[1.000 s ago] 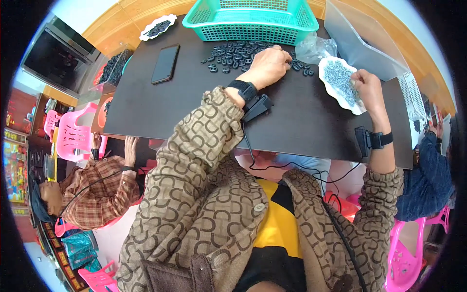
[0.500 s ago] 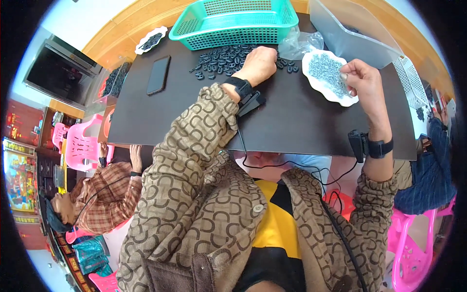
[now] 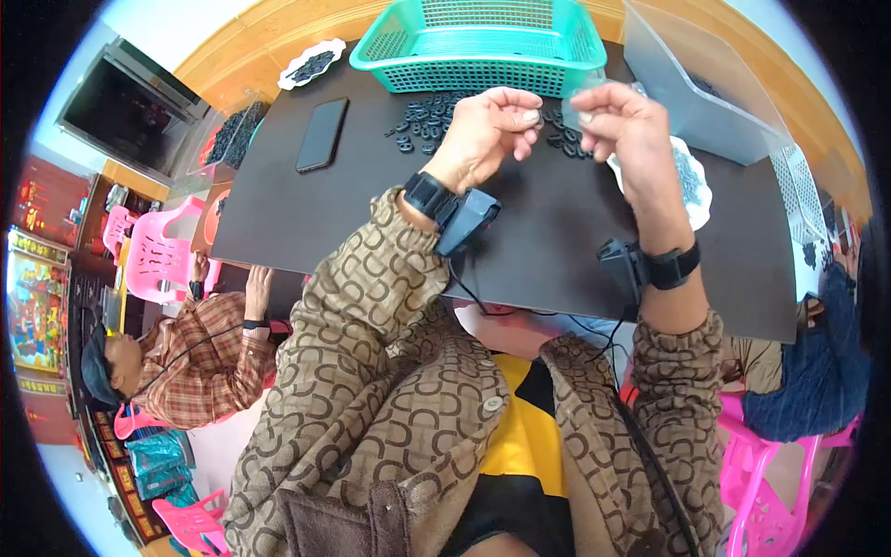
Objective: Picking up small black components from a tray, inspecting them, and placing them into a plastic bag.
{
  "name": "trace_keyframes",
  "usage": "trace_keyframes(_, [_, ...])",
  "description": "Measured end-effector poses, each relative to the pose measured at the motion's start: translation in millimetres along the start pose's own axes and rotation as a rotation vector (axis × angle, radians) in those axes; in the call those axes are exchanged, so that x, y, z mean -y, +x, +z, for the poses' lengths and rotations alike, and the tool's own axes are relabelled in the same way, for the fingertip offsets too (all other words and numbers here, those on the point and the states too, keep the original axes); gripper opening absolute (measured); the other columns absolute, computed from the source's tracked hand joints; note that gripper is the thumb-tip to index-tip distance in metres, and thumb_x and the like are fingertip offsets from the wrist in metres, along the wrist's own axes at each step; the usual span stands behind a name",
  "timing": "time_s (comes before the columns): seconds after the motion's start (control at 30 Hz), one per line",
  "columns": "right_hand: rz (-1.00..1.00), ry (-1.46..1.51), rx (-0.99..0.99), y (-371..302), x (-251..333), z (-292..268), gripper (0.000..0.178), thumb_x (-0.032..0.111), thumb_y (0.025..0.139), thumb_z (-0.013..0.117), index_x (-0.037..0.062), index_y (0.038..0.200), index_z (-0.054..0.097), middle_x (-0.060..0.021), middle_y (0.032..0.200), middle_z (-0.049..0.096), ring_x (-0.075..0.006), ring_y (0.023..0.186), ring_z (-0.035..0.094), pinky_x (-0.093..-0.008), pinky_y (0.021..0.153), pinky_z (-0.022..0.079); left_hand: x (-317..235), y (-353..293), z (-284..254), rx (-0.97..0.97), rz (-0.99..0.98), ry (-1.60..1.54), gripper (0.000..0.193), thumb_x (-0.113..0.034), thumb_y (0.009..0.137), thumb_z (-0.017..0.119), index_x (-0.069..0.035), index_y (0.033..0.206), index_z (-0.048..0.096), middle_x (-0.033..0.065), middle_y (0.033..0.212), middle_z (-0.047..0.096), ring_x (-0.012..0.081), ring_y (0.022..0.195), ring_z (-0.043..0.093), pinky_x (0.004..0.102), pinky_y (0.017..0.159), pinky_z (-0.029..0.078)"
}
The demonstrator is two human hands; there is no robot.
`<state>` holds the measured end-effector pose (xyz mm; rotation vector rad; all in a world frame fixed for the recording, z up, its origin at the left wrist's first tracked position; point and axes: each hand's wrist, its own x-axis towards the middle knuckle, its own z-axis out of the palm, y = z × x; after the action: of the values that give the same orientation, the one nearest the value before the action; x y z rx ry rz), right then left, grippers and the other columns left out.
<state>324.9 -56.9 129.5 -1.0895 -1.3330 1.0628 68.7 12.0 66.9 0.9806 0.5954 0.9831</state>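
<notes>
A dark table (image 3: 548,246) spans mid-frame; green basket (image 3: 483,76), top centre; right hand (image 3: 633,139), upper right, fingertips close, contents unclear; left hand (image 3: 484,137), upper centre, pinching a small dark piece (image 3: 539,123); black pieces (image 3: 429,121), upper centre

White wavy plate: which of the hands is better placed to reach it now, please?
Probably the right hand: in this view it partly hides the white wavy plate, while the left hand is farther left, by the black pieces.
</notes>
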Motion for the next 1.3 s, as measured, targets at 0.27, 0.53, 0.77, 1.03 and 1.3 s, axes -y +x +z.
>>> trace_keyframes(0.27, [-0.079, 0.025, 0.089, 34, -49, 63, 0.03, 0.0, 0.115, 0.078, -0.005, 0.143, 0.087, -0.0018, 0.106, 0.083, -0.0074, 0.088, 0.074, -0.022, 0.074, 0.056, -9, 6, -54, 0.113, -0.021, -0.341, 0.015, -0.003, 0.117, 0.085, 0.001, 0.129, 0.076, 0.0131, 0.106, 0.085, 0.0228, 0.083, 0.082, 0.0371, 0.066, 0.067])
trace_keyframes(0.53, [-0.095, -0.001, 0.055, 44, -58, 77, 0.028, 0.001, 0.117, 0.079, -0.0057, 0.143, 0.087, -0.0019, 0.106, 0.083, -0.0066, 0.089, 0.073, -0.022, 0.077, 0.056, -18, -5, -52, -0.023, 0.095, -0.103, 0.012, 0.004, 0.113, 0.085, 0.005, 0.125, 0.084, 0.0122, 0.106, 0.087, 0.0184, 0.081, 0.082, 0.032, 0.065, 0.066])
trace_keyframes(0.77, [-0.012, -0.068, 0.095, 48, -61, 78, 0.024, 0.002, 0.118, 0.078, -0.0048, 0.139, 0.088, -0.002, 0.104, 0.083, -0.0057, 0.085, 0.072, -0.0218, 0.074, 0.055, -18, -5, -58, -0.009, 0.269, 0.233, 0.022, 0.007, 0.107, 0.084, 0.001, 0.128, 0.083, 0.0043, 0.106, 0.084, 0.0106, 0.083, 0.077, 0.0259, 0.064, 0.061])
trace_keyframes(1.03, [0.068, 0.135, 0.056, 51, -66, 78, 0.018, 0.004, 0.12, 0.076, -0.0068, 0.132, 0.084, -0.0084, 0.107, 0.086, -0.0123, 0.085, 0.078, -0.025, 0.072, 0.06, -5, 0, -58, -0.039, 0.348, 0.242, 0.021, 0.0, 0.111, 0.091, 0.001, 0.131, 0.084, 0.0044, 0.11, 0.086, 0.0103, 0.086, 0.078, 0.0253, 0.069, 0.062])
trace_keyframes(1.3, [0.149, 0.321, 0.093, 49, -59, 80, 0.019, 0.002, 0.121, 0.073, -0.0098, 0.134, 0.081, -0.0141, 0.11, 0.086, -0.0197, 0.089, 0.082, -0.0284, 0.075, 0.063, -11, -8, -46, -0.098, 0.264, 0.05, 0.011, -0.002, 0.113, 0.089, 0.004, 0.12, 0.085, 0.0102, 0.107, 0.087, 0.0154, 0.084, 0.08, 0.0297, 0.068, 0.062])
